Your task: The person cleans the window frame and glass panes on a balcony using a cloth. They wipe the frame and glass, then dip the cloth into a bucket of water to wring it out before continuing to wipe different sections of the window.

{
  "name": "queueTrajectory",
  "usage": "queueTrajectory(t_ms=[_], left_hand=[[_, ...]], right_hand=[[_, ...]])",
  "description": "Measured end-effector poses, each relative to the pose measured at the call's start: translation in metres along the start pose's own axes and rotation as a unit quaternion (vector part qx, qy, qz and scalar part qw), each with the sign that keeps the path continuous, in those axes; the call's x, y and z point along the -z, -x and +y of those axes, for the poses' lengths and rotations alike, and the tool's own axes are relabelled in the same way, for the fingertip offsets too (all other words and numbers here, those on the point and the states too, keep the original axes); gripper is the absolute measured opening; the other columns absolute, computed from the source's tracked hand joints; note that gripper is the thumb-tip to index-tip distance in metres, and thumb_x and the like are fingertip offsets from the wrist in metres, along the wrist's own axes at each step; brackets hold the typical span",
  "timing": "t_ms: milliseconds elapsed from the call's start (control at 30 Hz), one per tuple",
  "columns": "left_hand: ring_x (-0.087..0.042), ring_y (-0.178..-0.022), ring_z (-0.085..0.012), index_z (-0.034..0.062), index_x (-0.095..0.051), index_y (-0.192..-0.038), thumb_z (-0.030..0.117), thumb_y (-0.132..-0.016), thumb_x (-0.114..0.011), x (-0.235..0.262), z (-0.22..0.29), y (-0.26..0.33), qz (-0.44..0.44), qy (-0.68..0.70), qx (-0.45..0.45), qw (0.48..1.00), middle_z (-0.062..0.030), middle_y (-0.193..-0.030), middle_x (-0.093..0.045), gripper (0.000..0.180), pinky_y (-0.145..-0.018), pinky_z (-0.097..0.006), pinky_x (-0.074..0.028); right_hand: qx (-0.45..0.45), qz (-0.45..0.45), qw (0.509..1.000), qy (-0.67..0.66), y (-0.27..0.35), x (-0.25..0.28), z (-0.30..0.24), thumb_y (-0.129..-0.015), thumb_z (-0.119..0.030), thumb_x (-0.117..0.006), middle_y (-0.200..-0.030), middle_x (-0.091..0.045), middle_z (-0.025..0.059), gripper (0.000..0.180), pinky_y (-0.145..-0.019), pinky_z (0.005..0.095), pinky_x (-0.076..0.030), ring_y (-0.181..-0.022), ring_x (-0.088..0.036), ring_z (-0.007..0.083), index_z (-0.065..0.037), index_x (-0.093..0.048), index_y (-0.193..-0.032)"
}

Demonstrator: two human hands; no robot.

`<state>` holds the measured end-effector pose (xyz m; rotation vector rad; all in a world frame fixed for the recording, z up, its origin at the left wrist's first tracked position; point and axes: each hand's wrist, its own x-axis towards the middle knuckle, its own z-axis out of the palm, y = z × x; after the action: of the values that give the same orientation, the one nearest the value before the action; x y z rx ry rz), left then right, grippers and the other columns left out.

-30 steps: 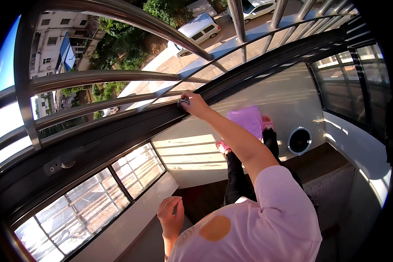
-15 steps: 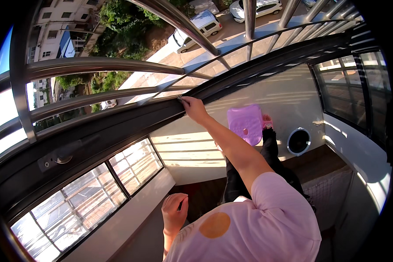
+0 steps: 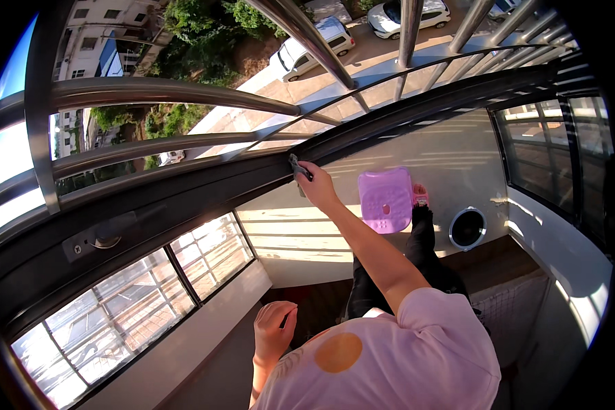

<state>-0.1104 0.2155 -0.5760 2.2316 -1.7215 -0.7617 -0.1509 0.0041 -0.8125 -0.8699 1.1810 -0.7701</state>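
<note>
My right hand [image 3: 314, 183] is stretched out to the dark window frame [image 3: 205, 186], its fingers closed on a crumpled grey rag [image 3: 294, 162]. Part of the rag sticks up above the fingertips and a bit hangs below them, against the inner side of the frame. Close to my body at the lower left, my left hand [image 3: 273, 331] is loosely curled, with thumb and fingers drawn together; nothing shows in it.
Metal bars [image 3: 171, 94] run outside the window, high above parked cars [image 3: 314, 49]. Below me lie a purple plastic stool [image 3: 384, 195] and my foot [image 3: 421, 194] beside it. A round dark-centred object [image 3: 467, 228] is to the right. A latch [image 3: 107, 240] sits on the frame.
My right hand has come slightly back and down from the frame's top edge, and more of the rag shows. My left hand stays curled in nearly the same place.
</note>
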Motion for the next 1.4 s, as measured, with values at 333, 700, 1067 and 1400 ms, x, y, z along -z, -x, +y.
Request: queueTrajectory(t_ms=[333, 700, 1067, 1400], left_hand=[[-0.064, -0.078, -0.0275, 0.003, -0.066, -0.085, -0.001, -0.076, -0.067, -0.005, 0.007, 0.004, -0.021, 0.012, -0.019, 1.0, -0.0098, -0.084, -0.066, 0.01, -0.072, -0.035, -0.05], [-0.064, -0.078, -0.0274, 0.0056, -0.065, -0.083, 0.004, -0.075, -0.07, 0.006, 0.017, 0.02, 0.066, 0.026, -0.064, 0.995, -0.0075, -0.084, -0.066, 0.009, -0.072, -0.036, -0.05], [-0.063, -0.078, -0.0286, 0.0049, -0.065, -0.084, 0.002, -0.074, -0.068, 0.017, 0.018, 0.037, 0.113, 0.013, -0.083, 0.99, -0.0091, -0.084, -0.066, 0.011, -0.072, -0.038, -0.049], [-0.062, -0.078, -0.0312, 0.0022, -0.064, -0.085, -0.002, -0.076, -0.064, 0.015, 0.013, 0.046, 0.139, 0.029, -0.093, 0.985, -0.0128, -0.083, -0.065, 0.01, -0.072, -0.038, -0.049]], right_hand=[[0.223, 0.078, 0.97, 0.063, 0.009, -0.019, -0.004, -0.083, 0.001, -0.058, -0.097, -0.064, 0.0182, 0.024, -0.072, 0.0327, -0.05, -0.084, -0.063, 0.0301, 0.001, -0.063, -0.107], [0.501, -0.014, 0.865, -0.03, 0.12, -0.048, -0.228, -0.076, 0.01, -0.058, -0.11, -0.056, 0.0158, 0.039, -0.084, 0.0373, -0.046, -0.106, -0.053, 0.0345, 0.001, -0.059, -0.113], [0.369, -0.02, 0.923, -0.104, 0.141, -0.021, -0.257, -0.079, 0.002, -0.061, -0.09, -0.057, 0.0077, 0.024, -0.06, 0.023, -0.043, -0.071, -0.055, 0.0129, -0.002, -0.061, -0.103], [0.162, -0.233, 0.956, -0.069, 0.112, -0.022, -0.218, -0.083, -0.01, -0.066, -0.092, -0.061, 0.0061, 0.024, -0.07, 0.027, -0.049, -0.08, -0.06, 0.0125, -0.005, -0.058, -0.105]])
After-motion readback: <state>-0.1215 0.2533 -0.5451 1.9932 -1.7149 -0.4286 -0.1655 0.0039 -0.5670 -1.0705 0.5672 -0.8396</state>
